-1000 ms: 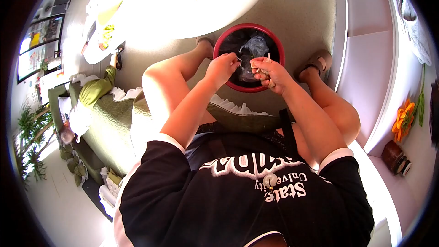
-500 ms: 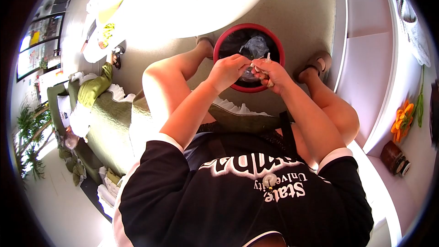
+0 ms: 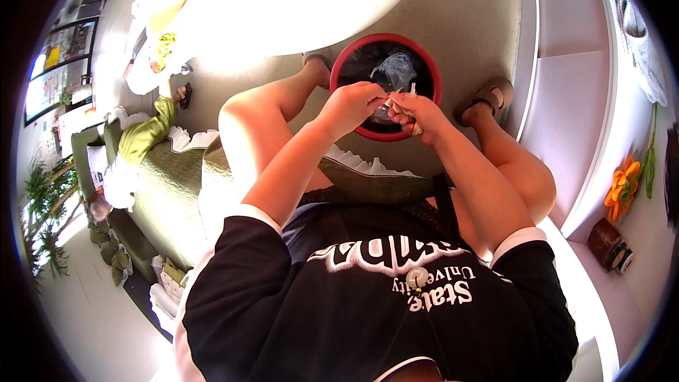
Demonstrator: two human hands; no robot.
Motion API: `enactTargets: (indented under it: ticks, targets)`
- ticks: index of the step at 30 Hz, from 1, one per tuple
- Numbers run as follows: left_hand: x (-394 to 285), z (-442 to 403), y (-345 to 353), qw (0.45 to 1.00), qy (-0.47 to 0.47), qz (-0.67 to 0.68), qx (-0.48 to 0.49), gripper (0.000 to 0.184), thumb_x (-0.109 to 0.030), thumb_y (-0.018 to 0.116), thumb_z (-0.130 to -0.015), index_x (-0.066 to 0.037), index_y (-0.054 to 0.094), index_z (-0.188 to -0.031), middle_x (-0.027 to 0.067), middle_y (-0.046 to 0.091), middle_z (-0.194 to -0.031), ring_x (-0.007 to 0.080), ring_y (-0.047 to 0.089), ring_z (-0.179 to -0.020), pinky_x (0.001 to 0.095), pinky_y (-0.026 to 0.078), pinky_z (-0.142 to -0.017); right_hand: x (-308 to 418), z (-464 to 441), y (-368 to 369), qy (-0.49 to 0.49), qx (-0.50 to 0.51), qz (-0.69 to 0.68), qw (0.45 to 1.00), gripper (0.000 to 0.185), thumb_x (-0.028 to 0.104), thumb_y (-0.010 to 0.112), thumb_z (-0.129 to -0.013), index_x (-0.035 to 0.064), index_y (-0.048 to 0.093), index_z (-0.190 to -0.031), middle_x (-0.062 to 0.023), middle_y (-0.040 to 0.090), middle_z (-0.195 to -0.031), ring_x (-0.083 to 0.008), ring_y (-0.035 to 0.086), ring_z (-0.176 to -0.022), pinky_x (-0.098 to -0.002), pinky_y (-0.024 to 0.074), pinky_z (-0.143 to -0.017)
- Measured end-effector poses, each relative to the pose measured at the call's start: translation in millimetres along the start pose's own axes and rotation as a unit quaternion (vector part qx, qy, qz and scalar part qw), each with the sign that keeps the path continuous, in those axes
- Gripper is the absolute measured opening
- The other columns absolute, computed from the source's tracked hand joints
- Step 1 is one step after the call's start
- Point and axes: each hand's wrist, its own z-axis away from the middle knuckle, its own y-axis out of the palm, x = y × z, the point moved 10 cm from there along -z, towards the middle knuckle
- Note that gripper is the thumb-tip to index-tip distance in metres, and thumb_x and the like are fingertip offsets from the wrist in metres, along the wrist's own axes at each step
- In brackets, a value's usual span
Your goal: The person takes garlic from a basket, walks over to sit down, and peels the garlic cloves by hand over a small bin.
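Over a red-rimmed bin (image 3: 433, 71) between my knees, my two hands meet. My right hand (image 3: 422, 114) is closed around a small whitish bulb (image 3: 400, 107) that looks like garlic, with a thin pale stalk sticking up past the thumb. Most of it is hidden by the fingers. My left hand (image 3: 351, 108) is closed in a pinch, its fingertips touching the bulb's near side; whether a bit of skin is between them is too small to make out. Inside the bin, a dark liner holds a crumpled clear plastic bag (image 3: 396, 71).
A bright, overexposed white table (image 3: 339, 7) stands ahead to the left. I sit on a green sofa (image 3: 166, 191), with another person in green trousers (image 3: 150, 134) farther along. On my right are a pale cabinet (image 3: 566, 110), an orange flower (image 3: 622, 187) and a brown jar (image 3: 607, 246).
Both hands stay together over the bin, with only slight finger movement at the bulb. The other person's leg and foot have shifted slightly.
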Motion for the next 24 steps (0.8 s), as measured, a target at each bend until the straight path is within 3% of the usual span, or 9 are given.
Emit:
enactTargets:
  ticks: [11, 14, 17, 18, 21, 24]
  targets:
    - [-3.0, -4.7, 5.9, 0.999, -0.011, -0.025, 0.029, 0.006, -0.004, 0.058, -0.079, -0.004, 0.054, -0.084, 0.0103, 0.056, -0.079, 0.0276, 0.058, -0.07, 0.0322, 0.048, -0.064, 4.4, 6.0, 4.7, -0.012, -0.034, 0.036, 0.999, 0.025, 0.034, 0.057, -0.089, 0.009, 0.057, -0.089, -0.0015, 0.056, -0.077, -0.0037, 0.047, -0.059, -0.0152, 0.0302, -0.04]
    - [14.0, -0.5, 1.9, 0.993, -0.111, 0.048, 0.002, 0.013, -0.001, 0.055, -0.081, -0.006, 0.058, -0.093, 0.0089, 0.058, -0.086, 0.0225, 0.059, -0.079, 0.0307, 0.048, -0.068, 5.4, 3.6, 4.5, -0.002, -0.003, 0.022, 1.0, 0.026, 0.035, 0.058, -0.088, 0.009, 0.057, -0.091, -0.0015, 0.058, -0.079, -0.0038, 0.048, -0.059, -0.0156, 0.0316, -0.04]
    - [-1.1, -3.8, -1.0, 0.986, -0.061, 0.155, 0.009, 0.025, 0.001, 0.053, -0.082, -0.008, 0.059, -0.103, 0.0063, 0.058, -0.095, 0.0177, 0.058, -0.088, 0.0292, 0.047, -0.073, 6.3, 5.0, 10.8, 0.008, 0.039, 0.008, 0.999, 0.027, 0.035, 0.058, -0.088, 0.0081, 0.057, -0.092, -0.0017, 0.059, -0.08, -0.0034, 0.048, -0.059, -0.0149, 0.0326, -0.04]
    - [-11.3, -5.5, 0.4, 0.989, -0.004, 0.146, 0.037, 0.027, -0.005, 0.055, -0.084, -0.011, 0.059, -0.11, 0.0085, 0.057, -0.1, 0.0219, 0.059, -0.089, 0.0305, 0.048, -0.076, 6.0, 6.3, 13.5, 0.012, 0.051, 0.004, 0.999, 0.028, 0.035, 0.058, -0.088, 0.0077, 0.057, -0.093, -0.0019, 0.058, -0.08, -0.0031, 0.048, -0.059, -0.0144, 0.0327, -0.04]
    - [4.2, -4.1, 7.9, 0.987, -0.039, 0.129, 0.085, 0.022, -0.007, 0.059, -0.083, -0.009, 0.06, -0.104, 0.0078, 0.058, -0.1, 0.0208, 0.059, -0.088, 0.0301, 0.048, -0.076, 1.7, 5.4, 10.0, 0.027, 0.04, -0.018, 0.999, 0.026, 0.033, 0.059, -0.088, 0.0078, 0.057, -0.095, -0.0018, 0.057, -0.078, -0.003, 0.047, -0.058, -0.0147, 0.0327, -0.039]
    - [18.8, -3.0, 3.7, 0.992, -0.086, 0.076, 0.061, 0.018, -0.009, 0.063, -0.082, -0.005, 0.058, -0.099, 0.0069, 0.06, -0.096, 0.0172, 0.06, -0.084, 0.0288, 0.049, -0.074, 6.1, 2.5, 9.5, -0.014, 0.034, -0.045, 0.998, 0.025, 0.031, 0.059, -0.088, 0.0079, 0.056, -0.098, -0.0014, 0.058, -0.079, -0.0038, 0.048, -0.056, -0.0158, 0.032, -0.04]
